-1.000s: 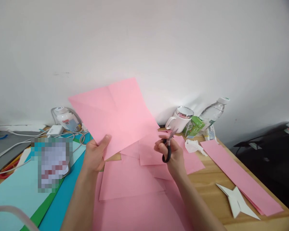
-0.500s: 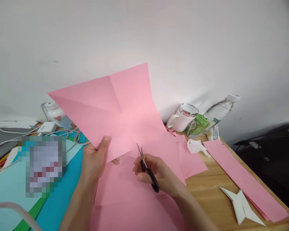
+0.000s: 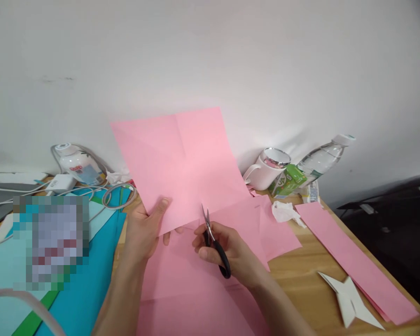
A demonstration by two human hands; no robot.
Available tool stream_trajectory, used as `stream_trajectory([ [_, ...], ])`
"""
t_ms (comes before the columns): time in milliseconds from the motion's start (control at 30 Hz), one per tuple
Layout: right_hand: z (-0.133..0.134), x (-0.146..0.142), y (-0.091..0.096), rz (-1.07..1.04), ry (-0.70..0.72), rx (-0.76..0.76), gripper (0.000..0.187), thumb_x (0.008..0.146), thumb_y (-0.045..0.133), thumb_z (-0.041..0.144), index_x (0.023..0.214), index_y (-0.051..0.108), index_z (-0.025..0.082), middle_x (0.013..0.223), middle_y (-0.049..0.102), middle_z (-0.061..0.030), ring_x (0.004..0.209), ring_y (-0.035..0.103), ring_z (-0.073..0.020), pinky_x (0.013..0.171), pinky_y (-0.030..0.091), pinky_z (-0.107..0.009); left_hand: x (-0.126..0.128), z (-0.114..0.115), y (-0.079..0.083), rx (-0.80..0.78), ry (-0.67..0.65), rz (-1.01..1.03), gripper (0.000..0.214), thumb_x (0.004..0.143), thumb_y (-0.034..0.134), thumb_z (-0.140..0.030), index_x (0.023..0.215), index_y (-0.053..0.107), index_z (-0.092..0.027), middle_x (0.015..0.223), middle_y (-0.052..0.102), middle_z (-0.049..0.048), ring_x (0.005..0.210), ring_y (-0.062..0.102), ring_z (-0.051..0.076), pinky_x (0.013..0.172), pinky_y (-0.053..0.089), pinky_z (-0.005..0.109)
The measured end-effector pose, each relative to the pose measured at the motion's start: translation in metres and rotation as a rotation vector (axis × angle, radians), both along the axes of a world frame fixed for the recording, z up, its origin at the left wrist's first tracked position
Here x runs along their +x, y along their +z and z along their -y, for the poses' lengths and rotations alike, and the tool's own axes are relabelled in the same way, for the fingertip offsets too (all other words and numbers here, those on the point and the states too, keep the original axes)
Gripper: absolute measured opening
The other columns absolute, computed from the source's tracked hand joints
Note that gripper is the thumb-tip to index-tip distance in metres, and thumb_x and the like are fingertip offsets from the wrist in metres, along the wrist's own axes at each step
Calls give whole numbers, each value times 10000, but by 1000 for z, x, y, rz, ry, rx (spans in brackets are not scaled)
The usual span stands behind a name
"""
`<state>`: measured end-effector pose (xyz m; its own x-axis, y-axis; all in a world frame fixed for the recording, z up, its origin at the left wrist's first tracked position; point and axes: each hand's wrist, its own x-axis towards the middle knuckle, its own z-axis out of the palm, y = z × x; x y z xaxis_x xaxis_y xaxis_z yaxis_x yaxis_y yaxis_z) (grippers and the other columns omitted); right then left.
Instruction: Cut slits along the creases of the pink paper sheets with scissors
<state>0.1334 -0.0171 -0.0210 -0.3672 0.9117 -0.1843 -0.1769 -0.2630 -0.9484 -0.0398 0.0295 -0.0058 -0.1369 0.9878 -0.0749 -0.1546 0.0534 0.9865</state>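
My left hand [image 3: 145, 226] pinches the lower left edge of a creased pink paper sheet [image 3: 182, 172], thumb on the front and fingers behind. The sheet is held up, tilted towards the wall. In my right hand [image 3: 227, 247] is a pair of scissors [image 3: 213, 242] with black handles. Their blades point up and stand slightly apart at the sheet's lower edge, where a short slit appears; I cannot tell if they touch the paper. Beneath both hands more pink paper [image 3: 196, 298] lies on the table.
On the right are a white mug [image 3: 268, 170], a green carton [image 3: 287, 181], a water bottle [image 3: 324, 158], crumpled tissue [image 3: 286, 213], pink strips [image 3: 357, 261] and a folded white paper star [image 3: 350, 301]. At left stand a white bottle [image 3: 79, 165], a charger with cables [image 3: 61, 183] and blue paper [image 3: 94, 280].
The pink sheet has swung to the right and its upper left corner has come closer in. My left hand has shifted slightly right; my right hand with the scissors has hardly moved.
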Motion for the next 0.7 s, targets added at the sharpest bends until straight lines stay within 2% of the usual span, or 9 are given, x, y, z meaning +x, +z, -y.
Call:
stream_trajectory([
  [67,0,1,1,-1,-23,-3,372,671,762,362,919,573,159,839,587,-25,789,542,-126,738,422,-267,3,-1,0,4,-43,12,220,692,688,-329,701,562,-149,500,576,-14,326,537,142,198,306,190],
  [133,0,2,1,-17,-30,-2,362,677,759,356,925,577,165,847,588,-22,793,545,-124,750,426,-271,4,-1,0,-9,-29,40,215,673,705,-310,698,574,-140,508,566,-20,337,528,123,227,341,189],
  [267,1,3,2,-33,9,-18,358,656,778,320,919,591,165,838,596,-17,758,550,-116,738,436,-275,3,-1,3,-7,152,102,248,630,738,-305,770,600,-154,632,608,-20,381,532,97,259,389,190],
  [400,1,2,-2,-17,85,-112,437,552,841,257,905,601,161,834,608,-21,748,560,-126,709,446,-279,2,0,4,52,242,50,277,662,713,-366,618,535,-159,487,515,-50,292,446,72,206,294,169],
  [500,1,1,-4,4,75,-114,446,566,835,262,932,597,167,851,604,-23,761,558,-125,719,448,-280,3,1,4,54,279,34,254,656,722,-347,662,544,-166,534,543,-48,303,458,70,198,269,159],
  [600,1,0,-4,13,49,-81,422,619,805,305,951,583,169,876,599,-33,790,555,-128,739,447,-283,2,2,5,51,253,43,235,670,714,-334,664,543,-173,506,536,-51,312,461,75,209,275,159],
  [700,1,0,-2,-18,53,-55,420,642,787,346,957,568,175,905,595,-40,822,552,-132,760,444,-285,2,5,6,74,155,-17,274,717,671,-340,567,528,-162,405,495,-45,280,425,71,231,260,168],
])
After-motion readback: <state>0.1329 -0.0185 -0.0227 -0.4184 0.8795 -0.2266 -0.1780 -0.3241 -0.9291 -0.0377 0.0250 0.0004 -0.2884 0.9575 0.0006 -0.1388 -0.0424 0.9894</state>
